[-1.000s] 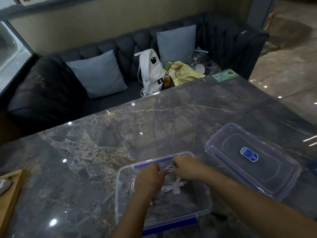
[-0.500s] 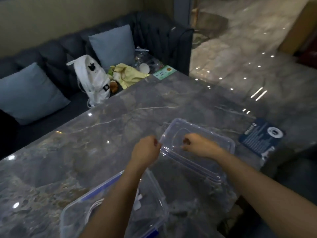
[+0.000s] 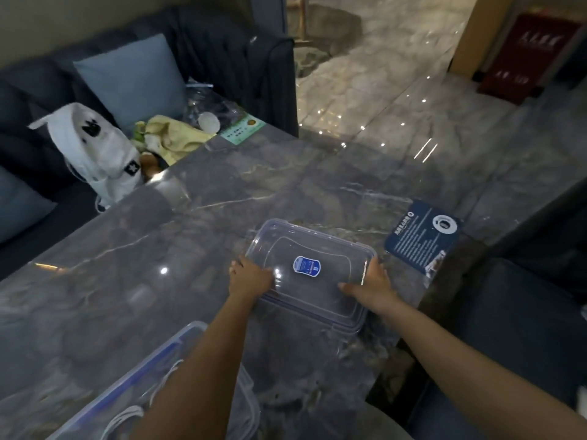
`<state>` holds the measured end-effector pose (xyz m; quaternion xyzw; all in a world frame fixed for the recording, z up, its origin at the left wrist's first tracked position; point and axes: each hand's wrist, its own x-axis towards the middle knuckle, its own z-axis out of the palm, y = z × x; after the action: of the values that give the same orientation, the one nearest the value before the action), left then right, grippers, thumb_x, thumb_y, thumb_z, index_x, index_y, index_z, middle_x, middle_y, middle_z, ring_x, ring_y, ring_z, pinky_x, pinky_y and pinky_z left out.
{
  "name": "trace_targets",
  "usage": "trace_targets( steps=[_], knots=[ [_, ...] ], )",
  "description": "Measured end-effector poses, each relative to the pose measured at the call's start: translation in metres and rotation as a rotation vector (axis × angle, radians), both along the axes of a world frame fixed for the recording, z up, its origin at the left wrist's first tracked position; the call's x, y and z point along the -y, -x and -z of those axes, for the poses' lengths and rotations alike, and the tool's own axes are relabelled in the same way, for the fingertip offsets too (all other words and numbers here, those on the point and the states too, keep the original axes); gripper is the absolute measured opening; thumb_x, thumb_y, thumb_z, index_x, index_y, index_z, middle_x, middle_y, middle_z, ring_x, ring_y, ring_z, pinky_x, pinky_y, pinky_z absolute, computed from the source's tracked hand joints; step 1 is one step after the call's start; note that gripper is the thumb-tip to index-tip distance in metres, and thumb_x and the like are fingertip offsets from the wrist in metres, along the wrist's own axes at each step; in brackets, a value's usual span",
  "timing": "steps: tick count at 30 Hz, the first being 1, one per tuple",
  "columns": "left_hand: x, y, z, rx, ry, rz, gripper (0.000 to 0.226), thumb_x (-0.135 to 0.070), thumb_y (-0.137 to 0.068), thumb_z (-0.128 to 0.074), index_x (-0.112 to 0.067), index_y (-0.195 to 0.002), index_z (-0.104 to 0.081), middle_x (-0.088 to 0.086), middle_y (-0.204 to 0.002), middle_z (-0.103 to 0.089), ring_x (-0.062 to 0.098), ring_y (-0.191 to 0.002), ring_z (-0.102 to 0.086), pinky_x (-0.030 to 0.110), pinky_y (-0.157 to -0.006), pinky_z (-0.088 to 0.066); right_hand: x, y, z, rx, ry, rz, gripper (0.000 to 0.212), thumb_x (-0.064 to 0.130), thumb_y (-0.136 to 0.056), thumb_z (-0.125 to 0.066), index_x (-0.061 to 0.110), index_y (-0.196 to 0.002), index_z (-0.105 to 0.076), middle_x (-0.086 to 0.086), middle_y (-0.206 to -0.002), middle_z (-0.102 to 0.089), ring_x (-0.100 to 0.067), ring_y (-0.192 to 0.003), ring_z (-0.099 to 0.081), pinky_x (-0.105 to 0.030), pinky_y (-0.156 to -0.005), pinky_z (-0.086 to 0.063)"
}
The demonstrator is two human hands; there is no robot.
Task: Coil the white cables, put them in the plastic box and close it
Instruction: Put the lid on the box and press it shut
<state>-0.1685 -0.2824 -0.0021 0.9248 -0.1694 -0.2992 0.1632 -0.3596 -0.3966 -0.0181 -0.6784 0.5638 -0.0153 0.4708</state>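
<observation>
The left grip (image 3: 251,278) is closed over one short end of the clear lid (image 3: 317,246). The right grip (image 3: 371,286) is closed over the opposite end, thumb lying on top. Whether the lid is lifted off the counter (image 3: 190,217) cannot be told. It sits just right of the frame's centre. The lid looks light, thin and somewhat flexible, its smooth plastic likely slippery, so holding both ends by the rim seems apt. The plastic box (image 3: 178,339) lies open at the lower left, with the white cables (image 3: 128,409) inside, partly hidden by the left forearm.
</observation>
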Motion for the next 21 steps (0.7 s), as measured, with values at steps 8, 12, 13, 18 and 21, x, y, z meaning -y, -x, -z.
trace_targets(
  steps=[8, 12, 13, 18, 21],
  knots=[
    [-0.030, -0.027, -0.024, -0.372, 0.395, -0.542, 0.040, -0.010, -0.076, -0.067, 0.012, -0.109, -0.060, 0.023, -0.098, -0.062, 0.034, -0.089, -0.061, 0.047, -0.084, -0.050, 0.007, -0.029, -0.022, 0.268, -0.049, 0.246, 0.064, 0.029, -0.064, -0.067, 0.027, -0.124, -0.045, -0.005, -0.126, -0.054, -0.029, -0.113, -0.052, -0.051, -0.095, -0.046],
    [-0.057, -0.044, -0.040, -0.359, 0.518, -0.630, 0.035, -0.020, -0.085, -0.063, 0.007, -0.108, -0.061, 0.026, -0.107, -0.062, 0.039, -0.097, -0.062, 0.051, -0.086, -0.052, 0.011, -0.056, -0.044, 0.428, -0.034, 0.160, 0.049, 0.019, -0.071, -0.066, 0.021, -0.118, -0.050, -0.008, -0.112, -0.061, -0.024, -0.092, -0.062, -0.041, -0.075, -0.056],
    [-0.063, -0.047, -0.047, -0.308, 0.528, -0.622, 0.027, -0.023, -0.086, -0.062, 0.003, -0.094, -0.064, 0.024, -0.094, -0.063, 0.034, -0.082, -0.063, 0.042, -0.075, -0.055, 0.012, -0.065, -0.052, 0.456, -0.016, 0.120, 0.048, 0.020, -0.073, -0.067, 0.019, -0.118, -0.050, -0.009, -0.112, -0.061, -0.024, -0.091, -0.063, -0.040, -0.073, -0.056],
    [-0.113, -0.059, -0.084, -0.123, 0.700, -0.738, 0.015, -0.020, -0.088, -0.059, -0.006, -0.083, -0.058, 0.007, -0.066, -0.053, 0.013, -0.050, -0.050, 0.021, -0.043, -0.040, -0.003, -0.116, -0.083, 0.513, 0.050, -0.071, 0.052, 0.010, -0.071, -0.070, 0.013, -0.119, -0.052, -0.011, -0.118, -0.060, -0.028, -0.103, -0.060, -0.050, -0.087, -0.052],
    [-0.153, -0.058, -0.098, -0.039, 0.764, -0.790, 0.012, -0.021, -0.090, -0.055, -0.009, -0.094, -0.055, 0.005, -0.071, -0.053, 0.016, -0.063, -0.052, 0.027, -0.050, -0.043, -0.034, -0.143, -0.088, 0.534, 0.125, -0.208, 0.048, 0.011, -0.070, -0.069, 0.014, -0.116, -0.054, -0.009, -0.119, -0.057, -0.025, -0.108, -0.055, -0.043, -0.092, -0.049]
  ],
)
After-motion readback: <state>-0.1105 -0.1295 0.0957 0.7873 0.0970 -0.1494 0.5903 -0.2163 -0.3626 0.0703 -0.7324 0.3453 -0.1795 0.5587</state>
